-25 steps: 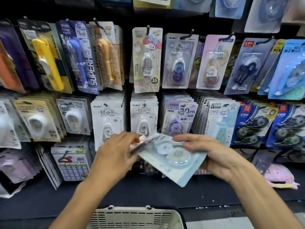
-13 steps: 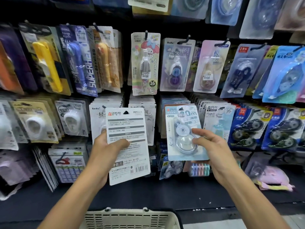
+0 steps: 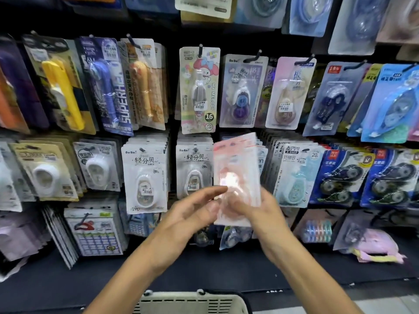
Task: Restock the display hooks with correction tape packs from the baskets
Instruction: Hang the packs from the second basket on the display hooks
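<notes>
Correction tape pack (image 3: 235, 175) – 1, blurred; R hand (image 3: 258, 214) grips it – L hand (image 3: 192, 214) fingers spread.

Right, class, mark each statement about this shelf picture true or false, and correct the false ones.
1. The right hand holds a pink pack. True.
2. The pink pack is held before the middle row of hooks. True.
3. The left hand grips a white card. False: it holds nothing, fingers relaxed beside the pack.
4. The My Melody pack lies in the basket. False: it hangs on a top-row hook.
</notes>
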Motion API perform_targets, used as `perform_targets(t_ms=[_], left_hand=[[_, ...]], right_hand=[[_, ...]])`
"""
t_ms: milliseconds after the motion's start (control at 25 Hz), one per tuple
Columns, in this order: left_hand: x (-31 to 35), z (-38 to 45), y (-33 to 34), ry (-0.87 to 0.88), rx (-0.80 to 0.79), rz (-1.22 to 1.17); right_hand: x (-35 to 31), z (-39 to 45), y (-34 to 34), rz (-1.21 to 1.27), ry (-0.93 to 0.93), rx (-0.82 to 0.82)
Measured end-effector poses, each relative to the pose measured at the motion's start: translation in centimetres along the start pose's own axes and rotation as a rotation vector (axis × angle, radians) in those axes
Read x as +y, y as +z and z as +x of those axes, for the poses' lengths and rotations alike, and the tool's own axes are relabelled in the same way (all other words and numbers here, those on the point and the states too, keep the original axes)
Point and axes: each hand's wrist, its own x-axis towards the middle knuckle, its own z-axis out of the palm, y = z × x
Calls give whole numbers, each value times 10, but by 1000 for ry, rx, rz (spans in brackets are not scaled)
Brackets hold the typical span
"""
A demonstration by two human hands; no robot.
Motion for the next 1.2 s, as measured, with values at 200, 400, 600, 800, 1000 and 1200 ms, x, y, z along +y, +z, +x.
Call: perform_targets(t_ms=[200, 400, 600, 800, 1000, 1200], left_hand=[[-16, 5, -21, 18, 370, 675], [-38, 7, -62, -280, 351, 1440], [-41, 4, -68, -255, 350, 1391], [-40, 3, -70, -269, 334, 1415], [-40, 5, -68, -282, 324, 1402], [-42, 4, -70, -280, 322, 1399]], right_hand=[[-5, 10, -37, 167, 243, 195], [7, 0, -42, 134, 300, 309], [4, -3, -42, 100, 137, 278], [6, -4, -45, 245, 58, 215], [7, -3, -46, 293, 47, 258], [9, 9, -45, 198, 171, 383]])
